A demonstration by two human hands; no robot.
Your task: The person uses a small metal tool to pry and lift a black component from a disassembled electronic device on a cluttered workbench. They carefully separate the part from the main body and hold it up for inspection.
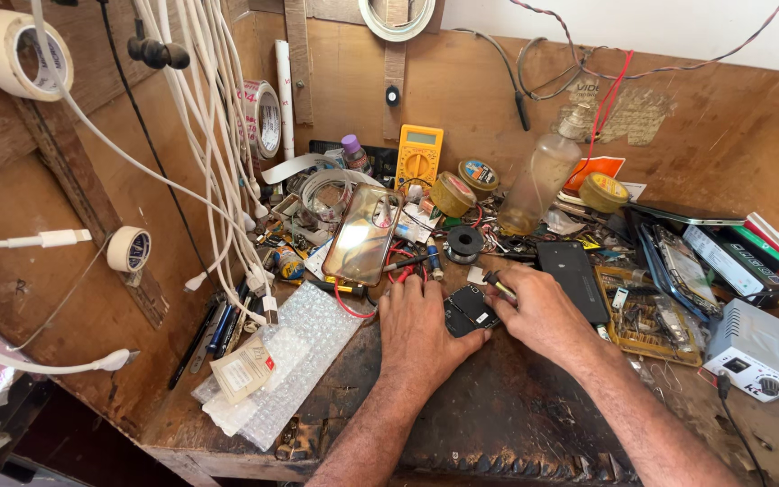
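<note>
Nearest to me, my two forearms run up over the dark, worn desk (516, 415). My left hand (418, 335) lies palm down, fingers (407, 293) slightly spread, their tips resting by the red wires (400, 271) and its thumb side touching the small black phone (471, 309). My right hand (541, 311) sits just right of that phone, fingers curled together and pinching a small tool (498, 286) with a yellow grip, its tip over the phone's upper edge. The phone lies flat on the desk between both hands, its back open.

To the left, bubble wrap (295, 356) lies on the desk edge with a small plastic packet (243, 368) on it. Just beyond my left hand a clear phone case (362, 234) leans tilted. Right of my right hand lie a black slab phone (572, 278), a circuit board (646, 316) and an opened phone (678, 266); a grey power unit (755, 347) stands at the far right.

Farther back I see a solder spool (464, 242), a yellow multimeter (419, 155), round tins (453, 194) and a cloudy plastic bottle (538, 185). White cables (209, 135) hang down the left wall beside tape rolls (20, 52).
</note>
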